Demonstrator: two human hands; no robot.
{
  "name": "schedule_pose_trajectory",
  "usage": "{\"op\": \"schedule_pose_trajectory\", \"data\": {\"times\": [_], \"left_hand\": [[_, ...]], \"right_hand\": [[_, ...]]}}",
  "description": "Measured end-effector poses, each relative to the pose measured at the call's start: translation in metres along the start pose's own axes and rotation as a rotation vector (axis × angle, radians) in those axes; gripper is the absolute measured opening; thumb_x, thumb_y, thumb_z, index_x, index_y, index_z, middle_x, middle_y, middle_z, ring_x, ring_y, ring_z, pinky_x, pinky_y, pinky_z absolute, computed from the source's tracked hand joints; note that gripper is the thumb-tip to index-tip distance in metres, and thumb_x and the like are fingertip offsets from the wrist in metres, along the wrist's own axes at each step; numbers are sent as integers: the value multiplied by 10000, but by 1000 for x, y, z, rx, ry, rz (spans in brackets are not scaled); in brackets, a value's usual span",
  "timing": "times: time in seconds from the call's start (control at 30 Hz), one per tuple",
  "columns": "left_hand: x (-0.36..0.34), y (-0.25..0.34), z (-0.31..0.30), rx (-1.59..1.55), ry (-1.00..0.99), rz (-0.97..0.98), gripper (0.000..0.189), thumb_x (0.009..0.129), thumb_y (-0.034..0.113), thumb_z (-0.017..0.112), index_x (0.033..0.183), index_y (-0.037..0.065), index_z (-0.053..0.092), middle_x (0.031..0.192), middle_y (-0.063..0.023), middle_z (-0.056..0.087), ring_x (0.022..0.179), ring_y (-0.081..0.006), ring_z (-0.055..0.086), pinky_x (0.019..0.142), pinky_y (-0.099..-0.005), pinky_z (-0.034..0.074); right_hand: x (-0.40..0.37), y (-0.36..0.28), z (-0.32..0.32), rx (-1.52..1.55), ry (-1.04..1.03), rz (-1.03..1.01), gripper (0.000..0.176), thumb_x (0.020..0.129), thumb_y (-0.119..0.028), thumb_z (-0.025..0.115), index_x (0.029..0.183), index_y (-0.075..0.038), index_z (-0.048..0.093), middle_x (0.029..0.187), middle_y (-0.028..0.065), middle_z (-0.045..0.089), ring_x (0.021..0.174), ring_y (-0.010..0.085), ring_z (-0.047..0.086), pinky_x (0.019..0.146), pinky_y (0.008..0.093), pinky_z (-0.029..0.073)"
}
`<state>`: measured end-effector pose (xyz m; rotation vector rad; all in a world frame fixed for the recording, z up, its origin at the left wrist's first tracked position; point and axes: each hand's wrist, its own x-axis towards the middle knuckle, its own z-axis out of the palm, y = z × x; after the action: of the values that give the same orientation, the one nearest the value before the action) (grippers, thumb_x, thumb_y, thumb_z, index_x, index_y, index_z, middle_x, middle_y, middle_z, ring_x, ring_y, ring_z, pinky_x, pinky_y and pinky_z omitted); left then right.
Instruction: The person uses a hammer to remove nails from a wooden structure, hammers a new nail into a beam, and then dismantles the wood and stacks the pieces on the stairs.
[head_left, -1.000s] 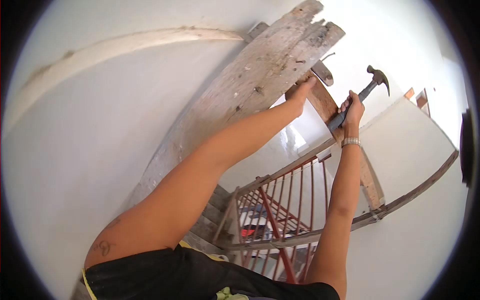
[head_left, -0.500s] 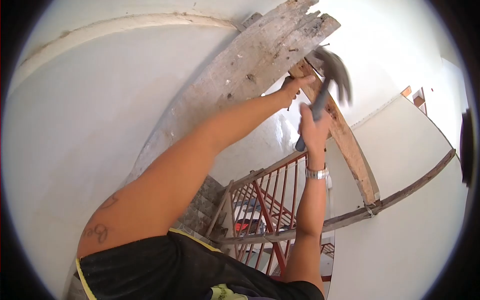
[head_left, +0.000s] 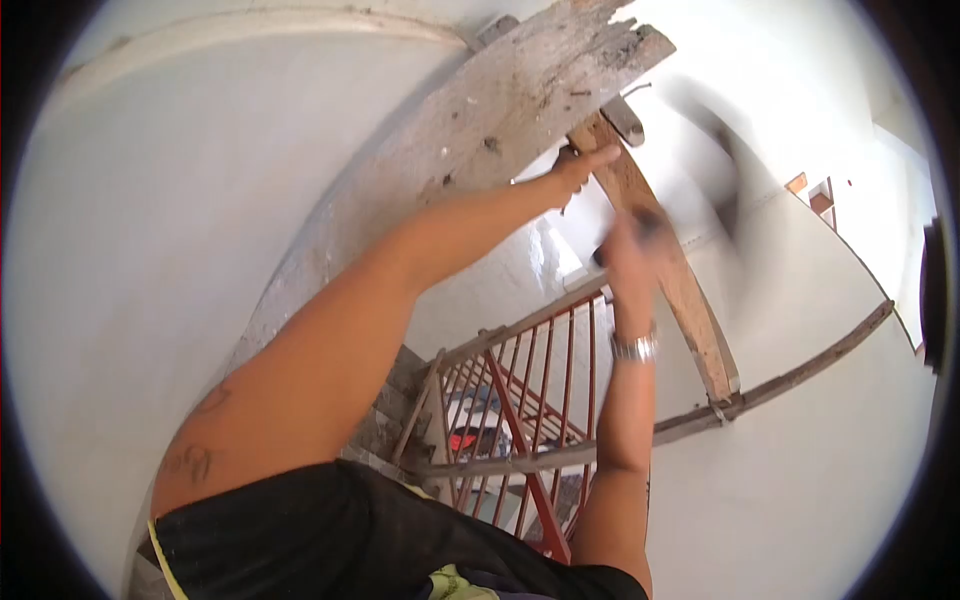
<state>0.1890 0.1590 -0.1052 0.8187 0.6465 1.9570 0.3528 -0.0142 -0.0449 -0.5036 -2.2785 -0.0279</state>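
My right hand [head_left: 630, 255] is closed round the handle of a claw hammer [head_left: 728, 165], whose head is smeared by motion to the right of a wooden beam [head_left: 665, 250]. Higher up, my left hand [head_left: 575, 180] has curled fingers at the beam's upper left side, and its thumb lies against the beam's face. Something dark shows at the left fist, but what it is stays hidden. A flat metal piece [head_left: 622, 122] with a rounded end juts out at the beam's top, beside a wide weathered plank [head_left: 490, 120] with a broken end.
Bent nails [head_left: 637, 88] stick out near the plank's end. Below are a red metal railing [head_left: 540, 400] and a curved wooden rail [head_left: 780, 390] meeting the beam's foot. Stone-patterned steps [head_left: 385, 415] lie lower left. White walls [head_left: 180, 220] surround the space.
The hammer head has swung right, away from the beam's top, and is now blurred. My left hand stays at the beam. The whole view has shifted slightly.
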Motion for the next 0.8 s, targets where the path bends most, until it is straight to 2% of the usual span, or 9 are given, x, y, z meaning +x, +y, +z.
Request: {"op": "schedule_pose_trajectory", "data": {"times": [0.03,0.23,0.27,0.3,0.37,0.47,0.57,0.7,0.8], "left_hand": [[17,-10,-7,-26,-77,22,765,670,604,845,1203,113,597,1139,-53,598,916,-188,510,794,-423,468],[-41,22,3,25,38,74,893,651,618,856,1300,98,533,1168,-84,592,1001,-211,520,853,-468,437],[-39,23,4,46,17,63,950,657,641,838,1344,87,487,1153,-89,577,962,-212,509,904,-479,431],[-36,20,2,69,1,47,1008,662,665,820,1389,76,440,1138,-94,563,923,-213,499,956,-490,426],[-23,12,2,47,24,77,1015,664,670,816,1385,57,449,1200,-118,562,924,-218,500,985,-506,413],[-27,12,4,12,3,214,986,674,671,808,1353,29,493,1266,-172,572,979,-253,538,972,-591,419],[-29,17,0,159,110,-88,940,688,656,810,1329,31,526,1282,-200,573,1109,-292,555,949,-578,457],[21,-12,-1,137,53,174,845,716,677,783,1255,60,577,1050,-81,661,776,-227,621,708,-388,527],[-34,10,-2,103,-35,172,856,706,687,784,1272,86,557,1046,-50,602,762,-141,452,643,-336,403]], "right_hand": [[10,13,18,-79,-203,231,322,841,-275,669,659,-16,612,583,59,585,551,161,562,566,346,454],[-10,-41,-27,39,144,349,334,814,-318,733,766,8,681,632,81,627,615,186,581,628,365,476],[-10,22,-34,-253,525,-96,316,884,-316,674,709,-57,630,558,25,526,526,160,529,558,332,438],[-14,-25,-62,144,471,12,291,919,-270,604,720,-59,618,576,49,511,516,165,485,556,285,425],[-24,-69,-102,433,425,-431,234,952,-122,389,757,-51,500,615,44,535,583,163,500,603,308,470],[-10,-60,-73,751,369,-929,188,885,-97,479,704,-44,479,607,55,508,558,168,500,585,332,471],[1,20,17,-234,-253,239,266,845,-192,625,679,15,600,600,65,526,579,172,554,559,367,443],[-21,34,32,26,-147,316,262,806,-202,693,709,25,605,566,37,551,508,158,536,499,324,409],[-34,-18,-23,125,158,279,262,850,-200,728,711,-17,603,572,44,587,478,125,522,491,312,425]]}}
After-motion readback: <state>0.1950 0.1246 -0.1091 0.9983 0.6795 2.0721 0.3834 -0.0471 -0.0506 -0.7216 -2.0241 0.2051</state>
